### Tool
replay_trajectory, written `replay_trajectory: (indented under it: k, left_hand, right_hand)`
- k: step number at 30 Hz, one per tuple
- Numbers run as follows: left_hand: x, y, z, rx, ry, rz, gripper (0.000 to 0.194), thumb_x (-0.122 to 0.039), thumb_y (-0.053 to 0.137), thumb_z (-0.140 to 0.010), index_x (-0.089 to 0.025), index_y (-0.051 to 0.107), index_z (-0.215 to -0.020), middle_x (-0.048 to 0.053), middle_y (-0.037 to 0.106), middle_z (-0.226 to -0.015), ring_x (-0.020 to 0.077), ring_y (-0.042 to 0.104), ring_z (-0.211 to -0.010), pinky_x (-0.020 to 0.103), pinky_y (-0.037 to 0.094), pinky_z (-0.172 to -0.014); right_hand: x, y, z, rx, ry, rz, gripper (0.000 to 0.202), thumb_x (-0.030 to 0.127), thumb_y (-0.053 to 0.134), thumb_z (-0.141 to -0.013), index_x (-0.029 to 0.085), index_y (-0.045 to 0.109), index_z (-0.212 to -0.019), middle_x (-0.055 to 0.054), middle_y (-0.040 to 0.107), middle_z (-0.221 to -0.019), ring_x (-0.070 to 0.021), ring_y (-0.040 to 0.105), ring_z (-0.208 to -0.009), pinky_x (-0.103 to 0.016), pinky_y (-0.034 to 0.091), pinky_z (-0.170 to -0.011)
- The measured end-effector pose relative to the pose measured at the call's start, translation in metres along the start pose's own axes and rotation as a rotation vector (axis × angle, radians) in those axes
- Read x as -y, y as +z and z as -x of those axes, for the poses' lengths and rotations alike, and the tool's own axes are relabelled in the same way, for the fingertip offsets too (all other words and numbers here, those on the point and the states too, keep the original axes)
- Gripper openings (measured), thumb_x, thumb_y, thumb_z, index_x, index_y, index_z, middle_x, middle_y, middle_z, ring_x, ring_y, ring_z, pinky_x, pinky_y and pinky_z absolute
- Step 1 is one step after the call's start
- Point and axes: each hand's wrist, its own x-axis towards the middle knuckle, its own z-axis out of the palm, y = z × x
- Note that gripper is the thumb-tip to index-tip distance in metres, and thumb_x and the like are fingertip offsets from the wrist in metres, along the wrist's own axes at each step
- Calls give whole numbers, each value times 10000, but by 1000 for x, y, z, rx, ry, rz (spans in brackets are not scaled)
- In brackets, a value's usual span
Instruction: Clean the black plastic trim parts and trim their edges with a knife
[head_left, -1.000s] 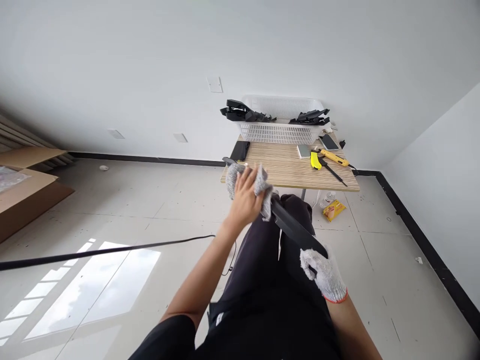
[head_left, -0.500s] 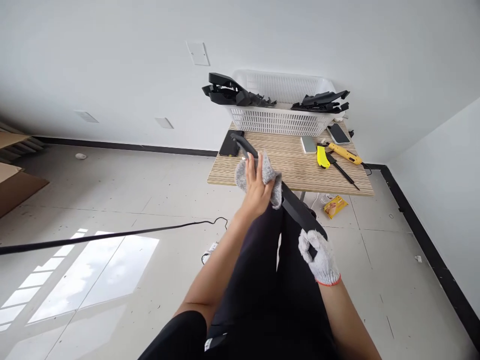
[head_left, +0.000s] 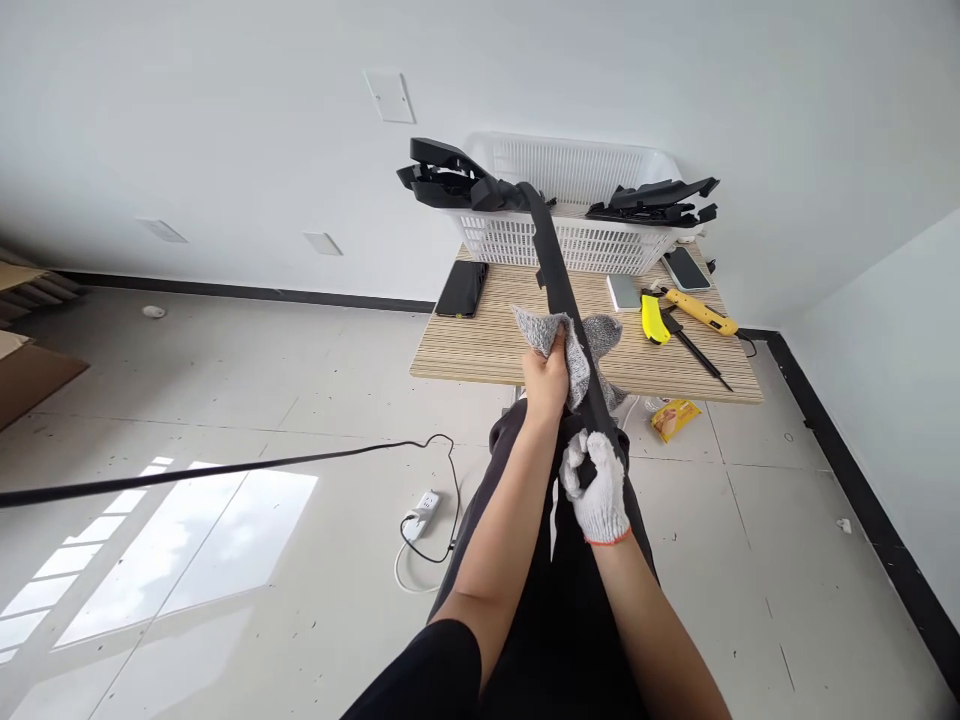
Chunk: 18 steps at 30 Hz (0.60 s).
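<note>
A long black plastic trim piece [head_left: 553, 265] slants up and away from my lap, its far end in front of the white basket [head_left: 510, 240]. My right hand [head_left: 602, 492], in a white knit glove with an orange cuff, is closed around its near end. My bare left hand [head_left: 547, 380] pinches a grey cloth [head_left: 538, 330] against the piece's left side, thumb on top. More of the cloth shows on the piece's right side, so it seems folded around from beneath. The left fingers under the cloth are hidden.
Black plastic parts [head_left: 450, 180] stick out of the basket on the wood-grain table [head_left: 465, 350]. Also on it lie a black phone [head_left: 463, 289], another phone [head_left: 685, 269], a yellow-handled tool [head_left: 655, 320] and a yellow corded tool [head_left: 701, 311]. A power strip [head_left: 422, 515] and cable are on the floor.
The trim piece has swung more upright, its far end now in front of the basket. My left hand has turned from lying flat on the cloth to pinching it; my right hand moved left.
</note>
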Motion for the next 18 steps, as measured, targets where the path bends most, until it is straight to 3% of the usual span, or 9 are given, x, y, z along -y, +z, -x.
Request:
replay_trajectory:
  k: [5, 9, 14, 18]
  left_hand:
    - [5, -5, -5, 111, -45, 89, 359, -529, 694, -811, -171, 710, -822, 2, 667, -668, 165, 653, -689, 249, 463, -626]
    - [4, -16, 8, 75, -213, 287, 365, -461, 812, -683, -190, 727, -913, 27, 751, -871, 203, 716, -890, 284, 528, -825]
    - [-5, -16, 19, 113, -419, 361, 432, -406, 877, -550, -195, 723, -895, 46, 766, -892, 277, 715, -1025, 367, 538, -938]
    - [-6, -15, 18, 76, -430, 390, 479, -395, 908, -493, -186, 709, -875, 43, 765, -864, 288, 709, -1062, 367, 543, -949]
  right_hand:
    - [-5, 4, -7, 9, 66, 45, 242, 421, 692, -788, 202, 595, -754, 41, 561, -621, -77, 471, -421, -218, 280, -385]
    - [-12, 4, -4, 42, 69, 121, 217, 380, 745, -761, 192, 640, -735, 21, 600, -603, -111, 517, -453, -259, 379, -443]
    - [-14, 5, -5, -68, 111, 233, 248, 393, 824, -670, 186, 700, -727, -12, 661, -646, -149, 589, -577, -294, 486, -586]
    - [-11, 6, -4, -2, 118, 210, 245, 419, 780, -696, 191, 692, -675, -13, 652, -628, -142, 567, -550, -289, 480, -566]
